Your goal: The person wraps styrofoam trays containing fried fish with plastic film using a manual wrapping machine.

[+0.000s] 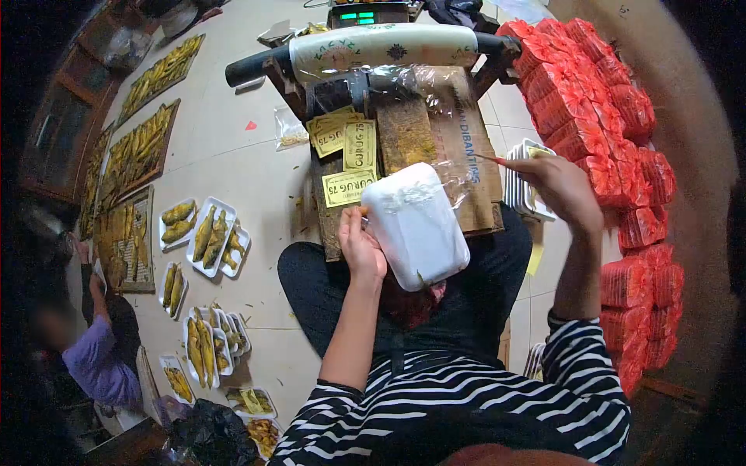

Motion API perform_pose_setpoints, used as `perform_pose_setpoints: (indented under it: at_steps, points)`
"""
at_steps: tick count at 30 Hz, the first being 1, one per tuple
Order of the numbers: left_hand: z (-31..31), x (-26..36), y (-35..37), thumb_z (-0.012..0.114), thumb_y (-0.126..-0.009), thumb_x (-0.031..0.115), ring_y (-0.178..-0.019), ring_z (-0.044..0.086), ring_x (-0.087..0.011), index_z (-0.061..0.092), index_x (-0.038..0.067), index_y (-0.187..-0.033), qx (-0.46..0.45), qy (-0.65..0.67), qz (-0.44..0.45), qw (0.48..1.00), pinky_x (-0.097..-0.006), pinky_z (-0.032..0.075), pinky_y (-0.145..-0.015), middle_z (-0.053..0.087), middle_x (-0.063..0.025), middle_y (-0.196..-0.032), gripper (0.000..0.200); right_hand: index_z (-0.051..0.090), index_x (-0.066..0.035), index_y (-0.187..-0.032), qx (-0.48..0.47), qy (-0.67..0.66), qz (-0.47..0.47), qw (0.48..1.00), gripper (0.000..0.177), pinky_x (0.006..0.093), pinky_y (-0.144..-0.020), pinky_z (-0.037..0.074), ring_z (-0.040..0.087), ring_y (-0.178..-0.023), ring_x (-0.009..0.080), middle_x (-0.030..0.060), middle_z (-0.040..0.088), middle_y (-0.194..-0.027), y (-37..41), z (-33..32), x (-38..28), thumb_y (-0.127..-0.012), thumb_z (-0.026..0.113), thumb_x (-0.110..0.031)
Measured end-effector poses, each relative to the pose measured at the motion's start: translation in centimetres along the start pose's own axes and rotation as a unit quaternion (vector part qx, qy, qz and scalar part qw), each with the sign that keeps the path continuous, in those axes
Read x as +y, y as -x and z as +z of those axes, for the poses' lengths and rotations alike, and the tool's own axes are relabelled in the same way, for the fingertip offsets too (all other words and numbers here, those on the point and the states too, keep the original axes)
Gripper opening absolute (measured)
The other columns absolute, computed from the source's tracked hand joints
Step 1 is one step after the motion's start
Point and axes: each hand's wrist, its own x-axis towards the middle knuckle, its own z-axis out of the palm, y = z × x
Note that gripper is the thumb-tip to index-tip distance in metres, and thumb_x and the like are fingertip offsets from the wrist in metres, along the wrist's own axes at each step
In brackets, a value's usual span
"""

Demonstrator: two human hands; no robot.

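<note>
My left hand is closed on the left edge of a white foam tray, whose underside faces up with bunched clear film on it. My right hand is raised to the right, closed round a thin reddish stick-like tool that points left. Clear film stretches off the tray's right side. Beneath lies a wooden board with cardboard. Yellow labels printed "CURUG 75" lie on the board's left part. A roll of film spans a bar at the far end.
Trays of fish and woven racks of fish are on the floor at left. Another person sits at lower left. Red-wrapped stacks line the right side, beside stacked white trays. A scale stands at the top.
</note>
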Motion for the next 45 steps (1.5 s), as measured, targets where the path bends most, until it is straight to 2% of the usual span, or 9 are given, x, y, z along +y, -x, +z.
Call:
perform_pose_setpoints:
  at_steps: [9, 12, 17, 21, 28, 31, 35, 44, 45]
  points:
    - [0.2, -0.9, -0.7, 0.038, -0.093, 0.017, -0.092, 0.052, -0.0117, 0.049, 0.010, -0.094, 0.039, 0.062, -0.017, 0.997, -0.0265, 0.042, -0.083, 0.055, -0.0020, -0.097, 0.012, 0.060, -0.012, -0.105, 0.325, -0.258, -0.064, 0.908, 0.029, 0.0304, -0.081, 0.039, 0.049, -0.090, 0.0242, 0.0115, 0.051, -0.105, -1.6, 15.7, -2.8, -0.077, 0.057, -0.010]
    - [-1.2, -1.8, -1.2, 0.038, -0.093, 0.016, -0.095, 0.052, -0.0131, 0.049, 0.009, -0.100, 0.004, 0.061, -0.006, 0.998, -0.0275, 0.043, -0.084, 0.055, -0.0038, -0.102, 0.015, 0.062, -0.007, -0.090, 0.229, -0.530, -0.082, 0.812, 0.017, 0.0341, -0.080, 0.039, 0.048, -0.090, 0.0265, 0.0129, 0.053, -0.102, -3.6, 14.8, -3.9, -0.075, 0.057, -0.012]
    - [0.7, -0.8, -0.2, 0.047, -0.089, 0.012, -0.091, 0.052, -0.0118, 0.044, 0.004, -0.103, -0.024, -0.061, 0.021, 0.998, -0.0256, 0.042, -0.080, 0.053, -0.0045, -0.097, 0.017, 0.059, -0.007, -0.077, 0.158, -0.169, -0.312, 0.921, 0.009, 0.0313, -0.081, 0.038, 0.049, -0.091, 0.0217, 0.0070, 0.054, -0.094, -7.6, 10.2, -9.0, -0.074, 0.060, -0.015]
    - [-0.1, -0.5, -0.5, 0.055, -0.081, 0.000, -0.086, 0.052, -0.0115, 0.033, 0.006, -0.115, -0.069, -0.228, 0.113, 0.965, -0.0238, 0.043, -0.072, 0.053, -0.0073, -0.097, 0.041, 0.061, -0.011, -0.091, 0.135, -0.303, -0.386, 0.861, 0.023, 0.0349, -0.084, 0.035, 0.050, -0.093, 0.0212, 0.0028, 0.060, -0.091, -11.4, 12.8, -14.0, -0.068, 0.062, -0.014]
    - [6.7, 3.6, 4.9, 0.060, -0.075, -0.004, -0.092, 0.056, -0.0136, 0.047, 0.000, -0.114, -0.231, -0.330, 0.024, 0.915, -0.0263, 0.045, -0.079, 0.059, -0.0118, -0.103, 0.041, 0.062, -0.006, -0.098, 0.246, -0.568, -0.090, 0.780, 0.023, 0.0290, -0.086, 0.038, 0.052, -0.094, 0.0198, 0.0074, 0.059, -0.090, 0.3, 11.3, -0.6, -0.079, 0.049, -0.005]
    - [10.4, 2.0, 9.7, 0.060, -0.068, -0.005, -0.102, 0.057, -0.0163, 0.061, 0.005, -0.098, -0.572, -0.426, 0.074, 0.697, -0.0306, 0.045, -0.084, 0.061, -0.0101, -0.106, 0.032, 0.051, 0.000, -0.112, -0.065, -0.816, 0.145, 0.556, 0.047, 0.0307, -0.083, 0.044, 0.056, -0.091, 0.0161, 0.0086, 0.059, -0.102, 10.5, 17.3, 6.6, -0.091, 0.038, -0.040]
    - [10.6, -4.1, 16.0, 0.060, -0.072, 0.009, -0.125, 0.034, -0.0261, 0.055, 0.025, -0.110, -0.758, -0.482, 0.167, 0.406, -0.0676, 0.017, -0.093, 0.043, -0.0069, -0.129, 0.042, 0.052, 0.002, -0.109, -0.099, -0.850, 0.154, 0.494, 0.036, 0.0238, -0.075, 0.048, 0.058, -0.089, 0.0125, 0.0092, 0.059, -0.104, 20.8, 21.1, 9.2, -0.092, 0.040, -0.028]
    - [9.0, -0.8, 9.4, 0.067, -0.070, 0.018, -0.116, 0.041, -0.0316, 0.053, 0.011, -0.113, -0.503, -0.624, 0.156, 0.577, -0.0480, 0.032, -0.093, 0.046, -0.0137, -0.123, 0.046, 0.046, 0.000, -0.114, 0.306, -0.795, 0.373, 0.368, 0.031, 0.0297, -0.074, 0.049, 0.058, -0.087, 0.0179, 0.0149, 0.058, -0.101, 27.4, 42.4, 18.5, -0.089, 0.045, -0.019]
    - [6.6, 1.0, 7.4, 0.066, -0.071, 0.014, -0.112, 0.046, -0.0299, 0.055, 0.008, -0.111, -0.417, -0.640, 0.162, 0.625, -0.0408, 0.035, -0.093, 0.051, -0.0136, -0.118, 0.041, 0.044, -0.001, -0.118, 0.295, -0.717, 0.442, 0.452, 0.038, 0.0343, -0.080, 0.047, 0.057, -0.093, 0.0207, 0.0175, 0.056, -0.105, 28.6, 46.7, 20.7, -0.087, 0.050, -0.022]
